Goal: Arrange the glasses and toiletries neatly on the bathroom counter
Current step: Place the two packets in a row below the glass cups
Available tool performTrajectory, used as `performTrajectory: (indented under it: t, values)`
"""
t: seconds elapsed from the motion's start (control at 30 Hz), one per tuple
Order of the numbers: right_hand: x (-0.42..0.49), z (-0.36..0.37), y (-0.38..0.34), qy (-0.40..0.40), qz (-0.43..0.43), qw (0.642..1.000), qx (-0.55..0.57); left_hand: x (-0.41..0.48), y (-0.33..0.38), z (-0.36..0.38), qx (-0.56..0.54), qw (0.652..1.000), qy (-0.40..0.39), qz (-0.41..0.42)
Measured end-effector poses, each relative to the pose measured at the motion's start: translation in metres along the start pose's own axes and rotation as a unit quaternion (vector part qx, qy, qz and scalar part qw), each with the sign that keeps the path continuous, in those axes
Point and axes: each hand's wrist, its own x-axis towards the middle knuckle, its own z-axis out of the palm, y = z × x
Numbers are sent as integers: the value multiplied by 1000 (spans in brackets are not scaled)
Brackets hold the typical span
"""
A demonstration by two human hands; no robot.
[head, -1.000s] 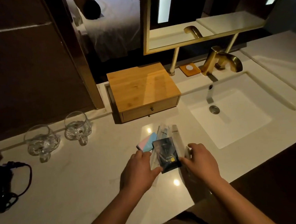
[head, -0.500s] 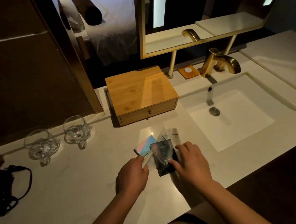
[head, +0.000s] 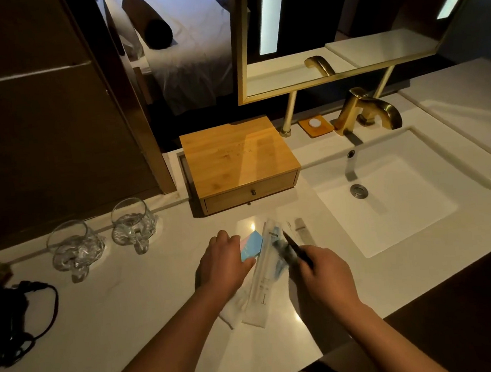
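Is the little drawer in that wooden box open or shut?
Shut. The drawer front sits flush with the wooden box, its small knob centred, and no gap or shadow shows around its edges.

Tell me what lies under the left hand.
The left hand presses on a blue and pink packet; a white sachet pokes out beneath the wrist. Whatever else lies under the palm is covered.
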Motion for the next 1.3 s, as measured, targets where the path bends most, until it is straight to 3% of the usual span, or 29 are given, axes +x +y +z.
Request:
performTrajectory:
  t: [0.2,0.4,0.67,0.83,1.0,1.17,1.3]
  values:
    - [1,-10,-8,51,9,995,83,-5,-13,-3,-63,997,28,-41]
    - [5,1,-58,-2,-64,990,122,-46,-64,-14,-191,963,112,-151]
    - [0,58,-142,-97,-175,977,69,-118,-153,-29,-177,926,199,-267]
    - [5,80,-171,-96,-218,971,-32,-126,-201,-34,-142,908,216,-329]
    - [14,96,-168,-43,-235,963,-126,-123,-217,-35,-136,903,222,-341]
    - [15,113,-176,0,-243,951,-189,-136,-231,-26,-135,938,176,-267]
    - [5,124,-197,-67,-238,954,-172,-137,-244,-27,-140,956,130,-222]
